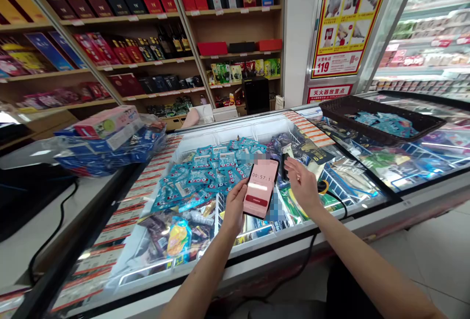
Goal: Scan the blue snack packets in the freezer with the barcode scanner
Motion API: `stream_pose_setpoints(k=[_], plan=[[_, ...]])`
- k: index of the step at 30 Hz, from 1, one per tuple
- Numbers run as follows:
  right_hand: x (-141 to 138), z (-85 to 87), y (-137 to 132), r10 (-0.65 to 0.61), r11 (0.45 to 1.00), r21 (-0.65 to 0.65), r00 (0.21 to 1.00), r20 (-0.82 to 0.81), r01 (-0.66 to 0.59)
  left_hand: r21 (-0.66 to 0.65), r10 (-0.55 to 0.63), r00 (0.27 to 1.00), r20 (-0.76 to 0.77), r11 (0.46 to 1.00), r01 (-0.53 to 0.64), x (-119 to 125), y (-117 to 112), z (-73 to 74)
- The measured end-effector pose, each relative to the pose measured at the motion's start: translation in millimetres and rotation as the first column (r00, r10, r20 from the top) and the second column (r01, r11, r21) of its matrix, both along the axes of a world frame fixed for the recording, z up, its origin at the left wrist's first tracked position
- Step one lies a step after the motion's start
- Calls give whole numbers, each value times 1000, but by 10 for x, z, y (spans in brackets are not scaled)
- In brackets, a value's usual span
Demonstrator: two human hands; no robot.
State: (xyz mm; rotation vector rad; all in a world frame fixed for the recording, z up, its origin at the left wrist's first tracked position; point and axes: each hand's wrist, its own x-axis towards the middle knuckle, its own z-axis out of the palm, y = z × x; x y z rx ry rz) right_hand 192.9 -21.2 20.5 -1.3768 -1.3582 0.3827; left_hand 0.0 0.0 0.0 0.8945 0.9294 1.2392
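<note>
My left hand (235,206) is wrapped round the lower left edge of a smartphone (260,189). Its lit pink screen shows a running-timer display reading about 00:57 and a red button. To the right of the phone, my right hand (303,184) is raised with fingers loosely bent and apart. A small dark object (284,166) lies at its fingertips; whether they touch it I cannot tell. Both hands are above a glass-topped chest freezer (235,260). Behind the phone, many blue packets (220,162) are piled up.
A stack of wrapped boxes (110,133) stands at the left. A dark tray (382,118) holding blue packets rests on the freezer at the right. Wire baskets (336,184) are inside the freezer. A black cable (340,199) hangs near my right wrist. Stocked shelves (231,13) line the back.
</note>
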Motion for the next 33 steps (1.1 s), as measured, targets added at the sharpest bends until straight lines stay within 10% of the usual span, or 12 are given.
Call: stream_pose_setpoints(k=[7, 18, 25, 33], plan=[[576, 58, -200, -32, 958, -201, 771, 636, 205, -118, -315, 896, -311, 949, 293, -235, -99, 136], [819, -46, -289, 267, 914, -400, 646, 715, 65, -43, -470, 538, -699, 779, 625, -125, -180, 409], [764, -29, -276, 224, 922, -368, 610, 760, 121, 74, -293, 342, -893, 654, 753, -156, -267, 362], [744, -25, -236, 223, 906, -394, 614, 757, 156, 267, 49, 291, -956, 560, 784, -282, -391, 251]])
